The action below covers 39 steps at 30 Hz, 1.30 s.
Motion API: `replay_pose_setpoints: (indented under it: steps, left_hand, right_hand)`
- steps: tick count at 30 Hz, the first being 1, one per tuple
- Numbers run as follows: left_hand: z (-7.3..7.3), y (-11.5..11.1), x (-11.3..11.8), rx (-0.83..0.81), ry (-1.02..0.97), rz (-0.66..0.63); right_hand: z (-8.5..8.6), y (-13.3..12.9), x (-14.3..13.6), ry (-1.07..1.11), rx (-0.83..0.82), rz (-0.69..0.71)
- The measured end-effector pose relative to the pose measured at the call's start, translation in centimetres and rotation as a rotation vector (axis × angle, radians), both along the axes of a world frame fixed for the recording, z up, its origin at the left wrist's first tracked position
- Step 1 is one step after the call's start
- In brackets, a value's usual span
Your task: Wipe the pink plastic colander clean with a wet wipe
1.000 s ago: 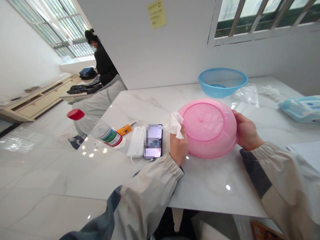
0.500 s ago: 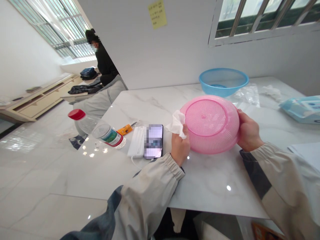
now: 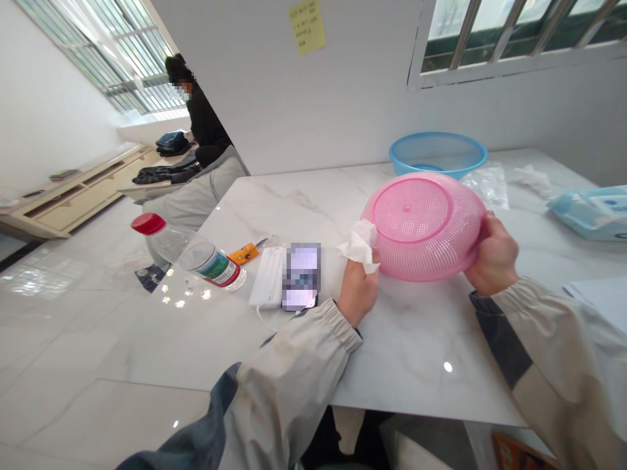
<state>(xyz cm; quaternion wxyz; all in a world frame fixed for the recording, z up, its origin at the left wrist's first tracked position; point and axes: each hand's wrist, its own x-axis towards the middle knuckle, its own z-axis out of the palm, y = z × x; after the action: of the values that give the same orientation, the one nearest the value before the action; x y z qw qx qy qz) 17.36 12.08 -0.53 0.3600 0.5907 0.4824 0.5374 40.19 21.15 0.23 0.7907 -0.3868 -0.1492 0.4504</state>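
Observation:
Both hands hold up a pink plastic colander [image 3: 426, 228] above the white marbled table, its perforated underside tilted toward me. My left hand [image 3: 360, 287] is closed at the colander's left edge, with a crumpled white wipe [image 3: 361, 245] between its fingers and the rim. Gripping the right edge is my right hand [image 3: 494, 253], thumb on top; its other fingers are mostly hidden behind the colander. The colander's inside faces away and cannot be seen.
Behind stands a blue basket [image 3: 438, 153], beside clear plastic wrapping [image 3: 490, 185] and a wipes pack [image 3: 590, 212]. At left are a bottle [image 3: 196, 258], an orange item [image 3: 243, 253], a white power bank [image 3: 267, 277] and a phone [image 3: 301, 277]. A person [image 3: 206, 121] sits further back.
The colander has tilted and shifted slightly up and to the right, so more of its near side wall shows. Both hands moved along with it, still holding on.

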Motion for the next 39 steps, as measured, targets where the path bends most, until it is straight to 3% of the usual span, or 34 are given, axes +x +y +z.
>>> replay_pose_setpoints:
  steps: [15, 39]
  left_hand:
    - [0.15, 0.06, -0.35, -0.040, -0.011, 0.165]
    - [0.24, 0.19, -0.32, -0.036, -0.027, 0.150]
  right_hand:
    - [-0.05, -0.74, -0.33, -0.115, -0.068, 0.246]
    - [0.53, -0.89, -0.71, -0.119, -0.102, 0.219]
